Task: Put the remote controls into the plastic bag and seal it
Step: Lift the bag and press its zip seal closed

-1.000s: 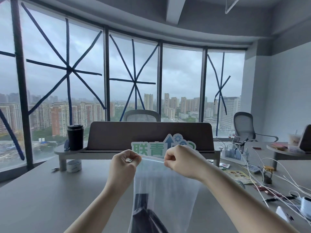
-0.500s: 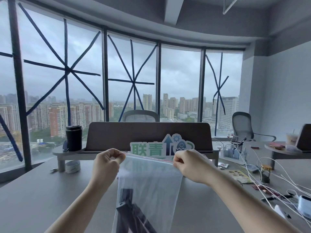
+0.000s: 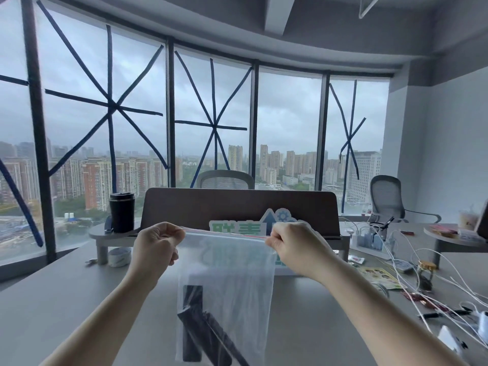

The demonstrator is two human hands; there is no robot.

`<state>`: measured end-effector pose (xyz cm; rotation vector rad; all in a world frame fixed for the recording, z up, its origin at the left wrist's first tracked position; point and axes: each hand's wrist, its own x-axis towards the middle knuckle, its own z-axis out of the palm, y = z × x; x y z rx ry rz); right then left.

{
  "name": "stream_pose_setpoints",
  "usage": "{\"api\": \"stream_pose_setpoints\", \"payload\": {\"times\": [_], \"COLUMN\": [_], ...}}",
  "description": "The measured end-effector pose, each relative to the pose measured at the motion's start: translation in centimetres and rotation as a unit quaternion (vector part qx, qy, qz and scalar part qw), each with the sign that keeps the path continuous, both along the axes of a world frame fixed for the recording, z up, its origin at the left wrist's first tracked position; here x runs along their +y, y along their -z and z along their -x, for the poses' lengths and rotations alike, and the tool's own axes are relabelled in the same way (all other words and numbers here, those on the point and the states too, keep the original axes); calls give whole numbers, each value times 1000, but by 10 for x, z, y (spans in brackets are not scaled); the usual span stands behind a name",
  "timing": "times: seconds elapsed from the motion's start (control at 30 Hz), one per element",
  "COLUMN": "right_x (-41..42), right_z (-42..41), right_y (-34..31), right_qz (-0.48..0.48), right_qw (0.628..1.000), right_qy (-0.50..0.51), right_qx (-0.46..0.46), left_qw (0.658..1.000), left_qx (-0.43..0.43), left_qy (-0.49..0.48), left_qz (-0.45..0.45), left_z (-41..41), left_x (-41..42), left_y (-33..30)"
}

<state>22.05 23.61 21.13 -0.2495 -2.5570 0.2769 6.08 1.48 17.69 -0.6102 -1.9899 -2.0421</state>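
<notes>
A clear plastic bag (image 3: pixel 237 273) with a red zip strip along its top hangs in the air in front of me above the grey desk. Black remote controls (image 3: pixel 195 326) lie crossed in its lower left part. My left hand (image 3: pixel 155 247) pinches the top left corner of the bag. At the top right corner my right hand (image 3: pixel 293 244) pinches the strip. The top edge is stretched straight between the two hands.
A black tumbler (image 3: pixel 122 212) stands on a monitor riser (image 3: pixel 105 233) behind the bag, with a brown panel (image 3: pixel 237 204) and a green sign (image 3: pixel 237 227). White cables (image 3: pixel 422 273), a small jar (image 3: pixel 425 273) and packets litter the desk's right side. Office chairs stand beyond.
My hands have moved apart along the top of the bag, the left one further left and the right one further right, so the top edge is now stretched wide.
</notes>
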Motion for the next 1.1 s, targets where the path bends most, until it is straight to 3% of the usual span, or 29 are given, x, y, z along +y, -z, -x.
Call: {"api": "stream_pose_setpoints", "payload": {"times": [0.17,0.37,0.63,0.73,0.93,1.1], "right_x": [-5,-29,-93,-110,-132,-143], "right_z": [34,151,251,259,247,221], "right_y": [7,17,19,65,156,191], "right_qz": [23,89,66,52,85,97], "right_qw": [999,995,985,985,975,949], "right_qy": [-11,-24,-105,-142,-191,-237], "right_qx": [25,46,119,78,-80,-184], "left_qw": [1000,997,990,990,985,981], "left_qx": [-14,-71,-40,-42,-129,-162], "left_qy": [4,-12,-97,-114,-112,-96], "left_qz": [7,-17,-98,-73,-31,49], "left_z": [17,111,214,221,206,174], "left_x": [-9,-26,-86,-111,-154,-181], "left_y": [5,12,19,65,179,220]}}
